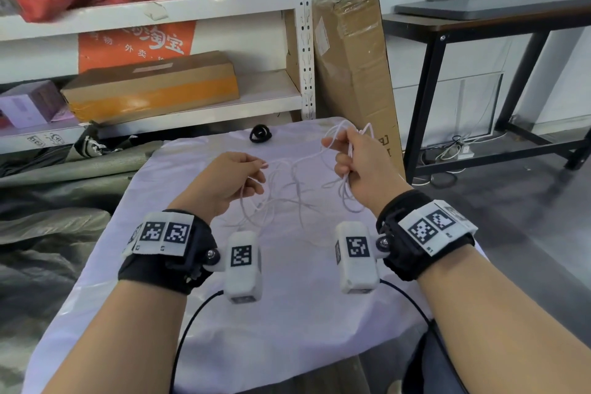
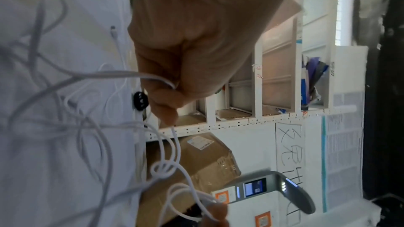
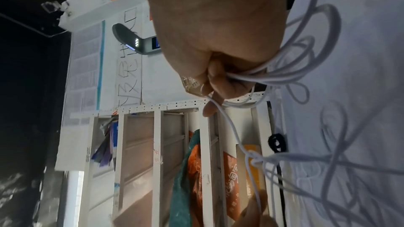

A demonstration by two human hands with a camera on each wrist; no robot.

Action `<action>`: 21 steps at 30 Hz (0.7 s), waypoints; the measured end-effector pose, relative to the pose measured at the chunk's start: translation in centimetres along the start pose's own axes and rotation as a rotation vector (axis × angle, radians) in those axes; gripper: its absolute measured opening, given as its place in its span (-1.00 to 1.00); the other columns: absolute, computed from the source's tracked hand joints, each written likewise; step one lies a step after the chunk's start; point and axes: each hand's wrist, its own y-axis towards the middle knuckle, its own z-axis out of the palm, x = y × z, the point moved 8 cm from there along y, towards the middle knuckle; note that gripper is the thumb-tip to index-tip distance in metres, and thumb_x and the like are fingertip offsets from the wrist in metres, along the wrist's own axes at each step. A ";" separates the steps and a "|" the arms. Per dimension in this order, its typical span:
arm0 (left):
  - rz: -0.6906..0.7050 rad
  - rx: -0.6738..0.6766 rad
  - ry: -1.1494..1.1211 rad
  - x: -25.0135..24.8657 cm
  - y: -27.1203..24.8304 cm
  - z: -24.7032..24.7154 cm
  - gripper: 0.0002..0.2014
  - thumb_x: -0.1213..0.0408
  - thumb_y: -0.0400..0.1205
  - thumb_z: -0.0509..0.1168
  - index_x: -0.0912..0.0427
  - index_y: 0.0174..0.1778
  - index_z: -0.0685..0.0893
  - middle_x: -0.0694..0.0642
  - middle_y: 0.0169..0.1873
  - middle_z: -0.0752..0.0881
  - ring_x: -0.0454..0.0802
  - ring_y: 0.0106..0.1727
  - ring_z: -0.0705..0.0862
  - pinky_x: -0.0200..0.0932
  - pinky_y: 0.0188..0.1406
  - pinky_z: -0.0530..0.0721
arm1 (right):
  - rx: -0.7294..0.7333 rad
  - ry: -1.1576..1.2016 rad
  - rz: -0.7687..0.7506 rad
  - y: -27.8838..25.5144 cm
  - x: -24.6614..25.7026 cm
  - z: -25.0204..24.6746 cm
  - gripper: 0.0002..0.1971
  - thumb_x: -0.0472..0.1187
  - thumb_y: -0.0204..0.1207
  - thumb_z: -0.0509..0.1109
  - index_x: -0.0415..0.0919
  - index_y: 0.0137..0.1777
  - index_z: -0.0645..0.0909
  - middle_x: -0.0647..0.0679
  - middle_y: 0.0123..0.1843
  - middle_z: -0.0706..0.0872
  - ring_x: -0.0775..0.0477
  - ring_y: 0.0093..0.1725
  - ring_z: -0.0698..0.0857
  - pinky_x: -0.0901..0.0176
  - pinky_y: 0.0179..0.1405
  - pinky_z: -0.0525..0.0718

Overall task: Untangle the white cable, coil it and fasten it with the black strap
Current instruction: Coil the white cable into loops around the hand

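Note:
The thin white cable (image 1: 297, 176) hangs in tangled loops between both hands above the white-covered table (image 1: 287, 313). My left hand (image 1: 238, 177) pinches one strand of it, seen up close as the cable (image 2: 166, 144) running out from the left hand (image 2: 174, 78). My right hand (image 1: 350, 153), held higher, grips a bundle of several loops; the right wrist view shows those cable (image 3: 284, 75) strands gathered in the right hand (image 3: 218, 78). A small knot (image 3: 252, 159) sits on the strand between the hands. The black strap (image 1: 260, 134) lies curled at the table's far edge, touched by neither hand.
A white metal shelf (image 1: 224, 6) with cardboard boxes (image 1: 150, 86) and bags stands behind the table. A tall wrapped carton (image 1: 351, 67) leans at the back right. A dark-framed desk (image 1: 479, 25) stands to the right. Grey tarpaulin (image 1: 48, 201) lies on the left.

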 end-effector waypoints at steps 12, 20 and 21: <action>-0.157 0.132 -0.639 0.1 -0.2 0.9 -0.74 0.22 0.71 0.22 0.27 -0.23 0.65 0.15 -0.28 0.79 -0.18 -0.56 0.63 -0.43 -0.61 0.61 | 0.144 -0.489 -0.063 -1.3 -0.1 2.2 -0.72 -0.19 0.73 0.05 -0.23 -0.17 0.46 -0.08 -0.13 0.79 0.09 -0.52 0.23 0.31 -0.57 0.35; 0.028 0.197 -0.456 -2.0 -1.2 2.8 -0.73 0.55 0.69 0.11 0.38 0.19 0.68 0.25 0.08 0.76 -0.14 -0.37 0.76 -0.39 -0.34 0.74 | 0.250 -0.893 0.059 -1.8 -2.7 2.9 -0.71 -0.11 0.73 0.08 -0.15 -0.15 0.53 -0.07 -0.21 0.57 0.07 -0.46 0.33 0.34 -0.53 0.43; 0.051 0.204 -0.405 -2.2 -1.3 3.0 -0.74 0.54 0.69 0.13 0.34 0.17 0.69 0.24 0.04 0.76 -0.15 -0.38 0.76 -0.39 -0.32 0.75 | 0.263 -0.910 0.082 -1.9 -2.9 2.9 -0.71 -0.11 0.73 0.07 -0.15 -0.18 0.50 -0.04 -0.26 0.50 0.07 -0.46 0.33 0.34 -0.54 0.42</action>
